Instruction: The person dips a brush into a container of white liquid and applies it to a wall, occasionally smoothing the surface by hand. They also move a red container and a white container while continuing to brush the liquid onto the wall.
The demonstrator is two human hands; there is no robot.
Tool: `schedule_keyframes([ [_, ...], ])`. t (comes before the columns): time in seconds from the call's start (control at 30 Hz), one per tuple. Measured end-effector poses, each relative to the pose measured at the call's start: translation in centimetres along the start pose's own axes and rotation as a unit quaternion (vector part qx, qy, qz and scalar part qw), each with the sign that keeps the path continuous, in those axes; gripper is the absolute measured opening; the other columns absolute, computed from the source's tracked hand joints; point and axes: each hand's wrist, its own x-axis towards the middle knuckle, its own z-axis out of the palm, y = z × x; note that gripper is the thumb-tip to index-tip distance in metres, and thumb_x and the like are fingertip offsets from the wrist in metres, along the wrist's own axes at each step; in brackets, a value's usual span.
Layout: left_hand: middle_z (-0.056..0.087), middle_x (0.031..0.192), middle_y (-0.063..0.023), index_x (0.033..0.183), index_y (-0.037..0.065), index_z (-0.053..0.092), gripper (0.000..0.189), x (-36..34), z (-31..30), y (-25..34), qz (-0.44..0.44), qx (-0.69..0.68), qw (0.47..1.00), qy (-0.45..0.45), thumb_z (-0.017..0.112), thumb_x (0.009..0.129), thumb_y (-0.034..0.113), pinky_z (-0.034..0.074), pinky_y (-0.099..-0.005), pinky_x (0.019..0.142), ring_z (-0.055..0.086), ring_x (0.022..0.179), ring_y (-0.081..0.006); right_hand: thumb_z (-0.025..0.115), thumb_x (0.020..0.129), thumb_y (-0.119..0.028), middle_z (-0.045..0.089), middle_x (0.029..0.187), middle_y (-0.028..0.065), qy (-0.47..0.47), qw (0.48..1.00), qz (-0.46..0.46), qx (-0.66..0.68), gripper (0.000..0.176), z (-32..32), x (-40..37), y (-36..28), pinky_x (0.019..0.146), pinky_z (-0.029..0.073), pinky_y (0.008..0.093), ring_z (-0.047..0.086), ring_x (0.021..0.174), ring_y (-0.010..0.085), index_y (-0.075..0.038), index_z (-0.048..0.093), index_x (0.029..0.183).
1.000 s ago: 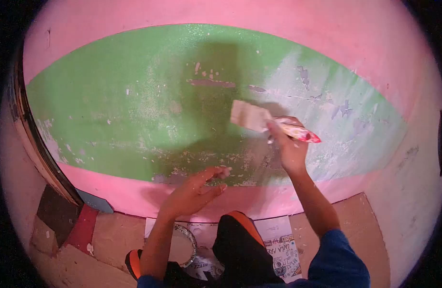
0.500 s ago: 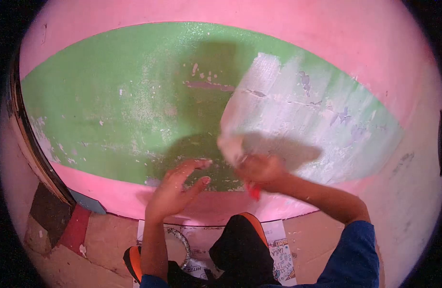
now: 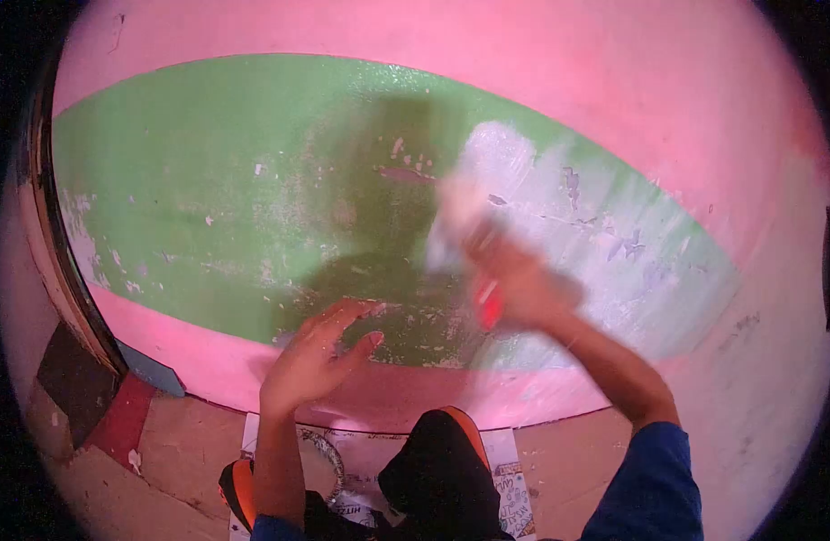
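A paintbrush (image 3: 489,305) with a red handle is gripped in my right hand (image 3: 527,281). Its pale bristles, blurred by motion, are against the wall at the left edge of a streaky white paint layer (image 3: 541,248). That white covers the right part of a green oval (image 3: 181,171) on a pink wall (image 3: 604,54). Lower left, my left hand (image 3: 311,361) has its fingers apart and holds nothing, close to the oval's bottom edge. Flaked spots and a crack show in the green and white paint.
A round paint bucket (image 3: 334,460) with a spattered rim stands on the floor by my left forearm, on printed sheets (image 3: 514,473). My dark-clothed knee (image 3: 437,460) is between my arms. A dark frame edge (image 3: 47,216) borders the wall at left.
My right hand has swept the brush upward along the left edge of the white area. The view has shifted slightly; my left hand stays in much the same pose.
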Motion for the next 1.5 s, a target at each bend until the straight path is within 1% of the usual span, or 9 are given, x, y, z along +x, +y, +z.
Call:
schedule_keyframes([
  [0.17,0.055,0.099,-0.0149,0.105,0.002,0.051,0.031,-0.7,-1.1,0.1,-0.005,-0.003,1.0,0.011,0.057,0.077,0.012,0.04,-0.0338,0.082,0.053,0.094,-0.0279,0.052,0.072,-0.015,0.057,0.087,0.0126,-0.239,0.875,-0.015,0.421,0.014,3.8,-2.8,-5.4,0.07,0.044,0.0416,0.057,0.075,0.0293,-0.005,0.054,0.081],
  [0.37,0.055,0.098,-0.0165,0.102,0.002,0.052,0.03,-0.8,-1.4,0.2,-0.015,0.012,1.0,0.009,0.058,0.077,0.017,0.042,-0.0357,0.078,0.053,0.091,-0.0333,0.058,0.063,0.002,0.058,0.078,0.0074,0.292,0.95,0.098,0.047,0.012,-5.4,8.6,9.4,0.057,0.046,0.0305,0.058,0.069,0.0224,-0.004,0.053,0.072],
  [0.43,0.054,0.098,-0.0169,0.103,0.002,0.052,0.031,-0.7,-1.2,0.3,-0.015,0.019,1.0,0.017,0.058,0.077,0.017,0.042,-0.0364,0.077,0.053,0.09,-0.0339,0.058,0.068,-0.009,0.06,0.093,0.0103,0.093,0.959,0.269,0.01,0.017,-4.5,7.8,6.6,0.073,0.046,0.0326,0.058,0.082,0.0231,-0.006,0.059,0.084],
  [0.63,0.053,0.104,-0.0162,0.106,0.003,0.051,0.032,-0.6,-1.1,0.2,-0.032,0.022,0.999,-0.009,0.058,0.077,0.014,0.04,-0.0352,0.083,0.051,0.098,-0.0306,0.051,0.07,-0.014,0.057,0.079,0.0106,-0.367,0.857,-0.043,0.36,0.017,4.7,-2.1,-9.0,0.063,0.046,0.0413,0.057,0.075,0.0266,-0.01,0.056,0.085],
  [0.93,0.054,0.098,-0.0178,0.104,0.004,0.051,0.031,-0.8,-1.6,-1.5,-0.022,0.044,0.998,0.038,0.057,0.077,0.016,0.042,-0.0374,0.076,0.053,0.09,-0.0356,0.058,0.07,-0.006,0.06,0.078,0.0075,0.1,0.963,0.251,-0.02,0.01,-4.8,11.1,5.5,0.058,0.047,0.0295,0.059,0.066,0.0206,-0.005,0.058,0.08],
  [1.1,0.053,0.104,-0.0172,0.105,0.002,0.051,0.031,-0.8,-2.0,-0.6,-0.06,0.025,0.998,0.004,0.057,0.078,0.015,0.04,-0.0361,0.084,0.051,0.097,-0.0326,0.046,0.073,-0.013,0.058,0.083,0.0111,-0.121,0.954,-0.118,0.246,0.016,5.0,-0.2,-10.6,0.071,0.044,0.0374,0.055,0.075,0.0298,-0.004,0.054,0.083],
  [1.2,0.053,0.103,-0.0174,0.105,0.002,0.051,0.031,-1.0,-2.3,-0.1,-0.059,0.028,0.998,0.001,0.057,0.078,0.014,0.04,-0.0364,0.083,0.051,0.096,-0.0331,0.05,0.069,-0.008,0.057,0.073,0.0114,-0.342,0.844,0.051,0.409,0.012,4.7,2.5,-7.1,0.063,0.044,0.0382,0.054,0.066,0.0288,-0.003,0.055,0.079],
  [1.37,0.053,0.101,-0.0176,0.105,0.003,0.051,0.031,-1.4,-2.6,-1.1,-0.057,0.017,0.998,0.008,0.057,0.078,0.015,0.04,-0.0365,0.082,0.051,0.095,-0.0336,0.049,0.069,0.004,0.058,0.075,0.0098,0.203,0.958,0.08,0.186,0.006,-3.8,12.4,4.3,0.065,0.045,0.0277,0.056,0.069,0.017,-0.001,0.053,0.069],
  [1.5,0.053,0.099,-0.0184,0.105,0.003,0.05,0.031,-1.4,-2.7,-2.0,-0.038,0.035,0.998,0.039,0.056,0.078,0.017,0.041,-0.0374,0.079,0.052,0.092,-0.0347,0.056,0.068,-0.006,0.055,0.071,0.0065,0.096,0.983,0.042,0.148,0.01,2.9,7.4,-1.4,0.061,0.046,0.0334,0.054,0.063,0.024,-0.007,0.055,0.078],
])
